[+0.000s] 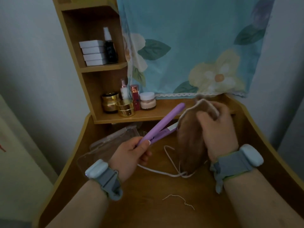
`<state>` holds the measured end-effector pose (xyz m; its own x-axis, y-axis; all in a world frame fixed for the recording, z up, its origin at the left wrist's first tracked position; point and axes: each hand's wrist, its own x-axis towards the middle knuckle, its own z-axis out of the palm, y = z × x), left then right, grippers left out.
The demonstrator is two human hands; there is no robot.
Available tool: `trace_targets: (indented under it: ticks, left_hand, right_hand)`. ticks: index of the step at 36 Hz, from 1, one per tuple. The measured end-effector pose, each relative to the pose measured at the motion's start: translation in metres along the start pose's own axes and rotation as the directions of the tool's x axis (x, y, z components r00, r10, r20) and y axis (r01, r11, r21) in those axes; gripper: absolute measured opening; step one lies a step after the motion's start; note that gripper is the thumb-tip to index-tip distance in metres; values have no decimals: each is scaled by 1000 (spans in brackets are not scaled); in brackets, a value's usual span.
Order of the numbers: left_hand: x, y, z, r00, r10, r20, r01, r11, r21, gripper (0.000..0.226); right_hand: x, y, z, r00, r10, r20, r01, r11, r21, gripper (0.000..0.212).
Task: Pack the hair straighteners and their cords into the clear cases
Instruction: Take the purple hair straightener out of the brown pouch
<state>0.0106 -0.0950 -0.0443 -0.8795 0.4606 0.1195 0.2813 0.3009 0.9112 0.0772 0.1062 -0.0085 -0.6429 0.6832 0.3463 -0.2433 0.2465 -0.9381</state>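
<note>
A slim lilac plastic hair straightener [162, 126] was gripped at its hinge end by the left hand [130, 156] above the wooden desk [148, 211]; a brown fabric pouch [190, 137] was pinched open by the right hand [215, 129], its mouth against the plates.

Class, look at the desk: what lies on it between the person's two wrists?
In the head view, the straightener's white cord trails across the wooden desk between the left hand and right hand, looping under the brown pouch.

Home bedroom: vanity desk [164, 203] w/ cosmetic jars [125, 109], floral curtain [189, 46].
</note>
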Motion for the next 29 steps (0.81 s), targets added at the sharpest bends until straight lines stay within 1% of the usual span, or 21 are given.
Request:
trace_targets:
  ticks: [1,2,3,4,5,6,7,8,11,15,16,17,19,20,22,23,25,27,28,29]
  left_hand:
    - [0,-2,2,1000,-9,2,10,999,-39,17]
    - [0,-4,3,1000,-13,-1,12,997,-79,18]
    - [0,-7,5,1000,-16,-10,15,993,-120,18]
    - [0,-9,6,1000,-23,-21,19,988,-152,18]
    - [0,-13,7,999,-34,-34,27,985,-171,17]
    - [-1,-16,7,998,-49,-43,40,982,-185,17]
    - [-1,-19,8,996,-74,-48,63,977,-205,17]
    - [-1,-21,10,993,-107,-50,92,966,-240,16]
    - [0,-28,12,977,-209,-47,176,907,-382,17]
    - [-2,-37,9,958,-284,-31,246,877,-412,20]
    - [-4,-38,9,957,-290,-21,255,873,-416,19]
    - [-6,-39,8,957,-289,-12,257,868,-425,18]
    - [-8,-40,8,961,-275,-8,244,864,-440,17]
    - [-9,-41,8,962,-272,-3,242,863,-443,17]
    - [-9,-43,8,963,-268,0,238,857,-457,16]
    - [-8,-43,9,962,-273,-2,240,851,-467,16]
    - [-7,-45,9,956,-292,-14,246,832,-497,16]
    - [-6,-46,9,950,-313,-2,266,812,-520,17]
    - [-5,-47,9,947,-320,13,278,802,-529,17]
    - [-5,-48,8,947,-319,22,280,794,-539,17]
  right_hand:
    - [-4,2,5,995,-77,64,82,993,-82,34]
    - [-6,9,11,979,-149,141,177,959,-221,37]
    - [-8,16,17,953,-192,237,275,875,-399,37]
    - [-10,25,22,925,-184,331,350,750,-562,35]
    - [-14,30,25,906,-155,394,397,634,-664,34]
    - [-18,33,28,898,-106,427,404,583,-705,33]
    - [-25,34,30,889,-77,452,411,570,-712,32]
    - [-31,35,35,873,-84,481,438,571,-694,32]
    - [-45,41,48,802,-173,571,571,501,-651,33]
    - [-45,46,49,747,-130,652,625,472,-622,39]
    - [-42,48,46,751,-113,650,623,445,-643,40]
    - [-39,49,43,774,-91,627,599,425,-678,39]
    - [-32,47,35,839,-28,544,506,410,-759,38]
    - [-28,46,32,861,7,509,463,408,-787,41]
    - [-26,43,29,876,34,481,428,405,-808,46]
    - [-29,42,30,870,14,492,444,412,-796,43]
    - [-41,41,38,824,-31,565,518,444,-731,36]
    - [-56,45,47,744,-57,666,613,455,-646,41]
    - [-59,47,48,717,-60,694,640,450,-623,43]
    - [-59,49,48,711,-58,701,646,447,-618,44]
